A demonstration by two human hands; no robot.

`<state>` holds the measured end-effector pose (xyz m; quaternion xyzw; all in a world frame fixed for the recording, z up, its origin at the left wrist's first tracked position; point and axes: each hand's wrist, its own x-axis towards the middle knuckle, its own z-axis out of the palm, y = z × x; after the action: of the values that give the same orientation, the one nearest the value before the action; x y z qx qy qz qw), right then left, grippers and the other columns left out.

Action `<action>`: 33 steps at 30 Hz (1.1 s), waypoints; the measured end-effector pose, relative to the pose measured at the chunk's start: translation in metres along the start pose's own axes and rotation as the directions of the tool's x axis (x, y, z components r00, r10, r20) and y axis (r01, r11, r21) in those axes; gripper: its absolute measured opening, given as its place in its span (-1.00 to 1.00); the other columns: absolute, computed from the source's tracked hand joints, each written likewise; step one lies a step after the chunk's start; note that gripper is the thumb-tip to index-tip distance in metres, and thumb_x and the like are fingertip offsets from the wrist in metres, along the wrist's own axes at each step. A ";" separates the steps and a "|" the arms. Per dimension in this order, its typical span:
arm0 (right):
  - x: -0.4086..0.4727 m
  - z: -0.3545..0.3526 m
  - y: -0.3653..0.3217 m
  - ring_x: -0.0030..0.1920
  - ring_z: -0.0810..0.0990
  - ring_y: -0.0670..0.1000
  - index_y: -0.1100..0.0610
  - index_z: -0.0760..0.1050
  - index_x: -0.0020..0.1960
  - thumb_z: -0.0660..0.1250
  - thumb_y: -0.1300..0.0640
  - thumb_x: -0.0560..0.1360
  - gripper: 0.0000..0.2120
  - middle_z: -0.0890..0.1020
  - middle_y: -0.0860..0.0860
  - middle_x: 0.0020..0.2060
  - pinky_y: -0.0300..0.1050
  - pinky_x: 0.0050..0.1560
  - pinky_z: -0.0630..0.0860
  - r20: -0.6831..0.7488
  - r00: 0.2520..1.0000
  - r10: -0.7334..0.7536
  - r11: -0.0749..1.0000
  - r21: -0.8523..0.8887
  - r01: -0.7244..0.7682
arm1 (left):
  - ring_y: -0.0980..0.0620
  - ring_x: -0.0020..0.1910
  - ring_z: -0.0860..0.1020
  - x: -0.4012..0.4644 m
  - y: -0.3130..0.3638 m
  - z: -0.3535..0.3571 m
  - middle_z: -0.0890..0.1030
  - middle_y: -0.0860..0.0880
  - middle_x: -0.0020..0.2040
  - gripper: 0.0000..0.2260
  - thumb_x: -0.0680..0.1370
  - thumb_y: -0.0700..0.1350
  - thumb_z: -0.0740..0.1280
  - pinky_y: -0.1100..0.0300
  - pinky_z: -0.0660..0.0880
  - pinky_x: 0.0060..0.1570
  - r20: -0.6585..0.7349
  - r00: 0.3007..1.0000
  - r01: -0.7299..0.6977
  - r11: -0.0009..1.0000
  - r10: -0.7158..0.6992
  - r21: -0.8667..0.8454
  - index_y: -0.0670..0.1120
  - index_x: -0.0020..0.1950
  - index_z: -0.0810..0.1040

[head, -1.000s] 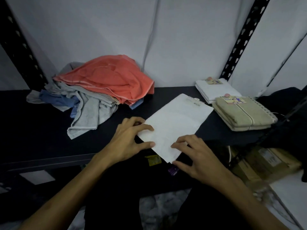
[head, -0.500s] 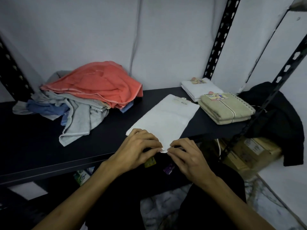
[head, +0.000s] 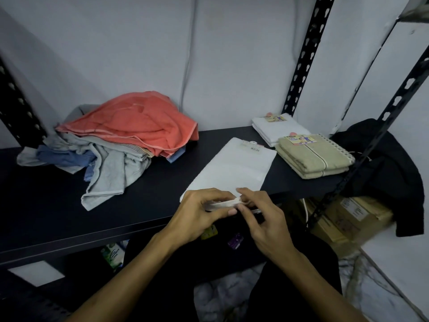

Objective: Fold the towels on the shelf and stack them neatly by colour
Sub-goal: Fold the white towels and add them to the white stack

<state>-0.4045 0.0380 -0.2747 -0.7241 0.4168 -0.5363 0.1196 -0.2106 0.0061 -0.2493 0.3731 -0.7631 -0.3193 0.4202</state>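
— What can't you make out?
— The white towel (head: 234,168): its near end is covered by the left hand (head: 199,217) and right hand (head: 264,225).
— And the pile?
— The orange towel (head: 134,123) hides most of the grey towel (head: 113,168) and blue towel (head: 62,158). The beige towels (head: 313,156) cover part of the folded white stack (head: 276,127); the label print is too small to read.
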 end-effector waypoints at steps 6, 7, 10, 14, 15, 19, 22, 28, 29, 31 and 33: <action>0.013 -0.012 -0.002 -0.06 0.63 -0.02 0.21 0.67 0.02 0.45 0.32 0.51 -0.89 0.67 -0.10 -0.10 -0.16 -0.01 0.54 -0.044 0.998 0.049 0.999 0.021 -0.048 | 0.22 0.06 0.57 0.003 -0.008 0.000 0.64 0.21 0.03 -0.66 0.44 0.03 0.57 0.24 0.47 0.11 0.064 0.994 -0.100 0.949 0.085 0.299 0.10 0.16 0.57; 0.015 -0.015 -0.003 -0.08 0.64 -0.03 0.19 0.67 0.00 0.46 0.30 0.51 -0.91 0.67 -0.11 -0.11 -0.21 -0.02 0.52 -0.060 0.995 0.083 0.996 0.041 -0.081 | 0.22 -0.01 0.53 0.003 -0.011 -0.001 0.60 0.20 0.01 -0.67 0.46 0.02 0.55 0.21 0.45 0.05 0.051 0.988 -0.153 0.900 0.144 0.408 0.09 0.15 0.54; 0.025 -0.027 -0.007 -0.14 0.63 -0.08 0.14 0.66 -0.02 0.46 0.25 0.50 -0.92 0.67 -0.06 -0.13 -0.27 -0.05 0.49 -0.096 0.981 0.170 0.982 0.101 -0.160 | 0.19 -0.17 0.49 0.005 -0.014 -0.010 0.54 0.17 -0.09 -0.82 0.56 -0.11 0.47 0.24 0.46 -0.13 -0.019 0.969 -0.213 0.868 0.247 0.448 -0.01 0.12 0.54; 0.039 -0.039 -0.014 -0.13 0.63 -0.06 0.12 0.65 -0.03 0.47 0.24 0.49 -0.93 0.68 -0.07 -0.14 -0.13 -0.06 0.56 -0.129 0.977 0.171 0.978 0.142 -0.152 | 0.09 -0.20 0.59 0.020 0.000 -0.027 0.61 0.06 -0.11 -0.88 0.64 -0.11 0.34 0.14 0.50 -0.20 0.001 0.947 -0.287 0.848 0.320 0.445 -0.07 0.17 0.54; 0.043 -0.041 -0.016 -0.12 0.63 -0.06 0.11 0.65 -0.03 0.47 0.23 0.49 -0.92 0.68 -0.07 -0.15 -0.11 -0.04 0.57 -0.146 0.975 0.170 0.977 0.151 -0.147 | 0.08 -0.19 0.59 0.025 0.004 -0.031 0.61 0.06 -0.11 -0.87 0.65 -0.08 0.31 0.13 0.51 -0.19 0.009 0.945 -0.295 0.839 0.327 0.458 -0.06 0.17 0.53; 0.061 -0.053 -0.023 -0.10 0.62 -0.06 0.15 0.63 -0.02 0.46 0.25 0.49 -0.92 0.67 -0.05 -0.17 -0.15 0.01 0.54 -0.219 0.959 0.180 0.967 0.216 -0.132 | 0.19 -0.14 0.55 0.045 0.017 -0.050 0.59 0.14 -0.07 -0.89 0.64 -0.04 0.36 0.31 0.46 -0.12 0.005 0.935 -0.308 0.807 0.354 0.504 -0.03 0.12 0.56; 0.070 -0.064 -0.025 -0.08 0.60 -0.06 0.14 0.63 0.04 0.43 0.30 0.51 -0.87 0.64 -0.04 -0.15 -0.22 0.05 0.52 -0.215 0.966 0.145 0.977 0.184 -0.106 | 0.20 -0.18 0.53 0.055 0.027 -0.062 0.63 0.09 -0.10 -0.90 0.60 -0.09 0.42 0.51 0.34 -0.08 -0.005 0.919 -0.335 0.786 0.395 0.519 -0.08 0.07 0.62; 0.076 -0.072 -0.032 -0.09 0.61 -0.12 0.15 0.65 0.00 0.43 0.33 0.52 -0.87 0.68 -0.11 -0.13 -0.30 0.02 0.48 -0.187 0.974 0.130 0.988 0.109 -0.111 | 0.15 -0.21 0.59 0.064 0.046 -0.068 0.69 0.00 -0.15 -0.90 0.58 -0.26 0.42 0.47 0.40 -0.19 0.064 0.895 -0.408 0.755 0.441 0.513 -0.14 0.08 0.65; 0.077 -0.074 -0.035 -0.11 0.58 -0.14 0.16 0.63 -0.02 0.43 0.34 0.51 -0.88 0.66 -0.10 -0.15 -0.31 0.01 0.47 -0.195 0.973 0.124 0.988 0.110 -0.104 | 0.17 -0.19 0.59 0.065 0.049 -0.070 0.70 0.01 -0.15 -0.87 0.59 -0.28 0.41 0.44 0.42 -0.19 0.078 0.901 -0.404 0.762 0.426 0.507 -0.13 0.10 0.65; 0.076 -0.077 -0.040 -0.12 0.57 -0.15 0.13 0.61 -0.05 0.42 0.35 0.51 -0.86 0.65 -0.09 -0.15 -0.34 0.01 0.45 -0.209 0.973 0.098 0.992 0.099 -0.079 | 0.20 -0.18 0.58 0.065 0.055 -0.070 0.68 0.05 -0.13 -0.84 0.60 -0.30 0.37 0.45 0.40 -0.20 0.108 0.904 -0.408 0.762 0.413 0.503 -0.10 0.13 0.64; 0.074 -0.081 -0.044 -0.11 0.57 -0.12 0.14 0.60 -0.05 0.41 0.35 0.52 -0.86 0.64 -0.07 -0.15 -0.34 0.01 0.45 -0.210 0.974 0.084 0.994 0.086 -0.067 | 0.18 -0.18 0.58 0.063 0.060 -0.071 0.67 0.06 -0.11 -0.85 0.62 -0.26 0.36 0.41 0.41 -0.19 0.129 0.897 -0.427 0.749 0.424 0.507 -0.08 0.13 0.64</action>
<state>-0.4487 0.0334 -0.1651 -0.6407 0.4331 -0.6220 0.1228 -0.1897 -0.0283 -0.1443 0.2886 -0.8864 0.0032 0.3619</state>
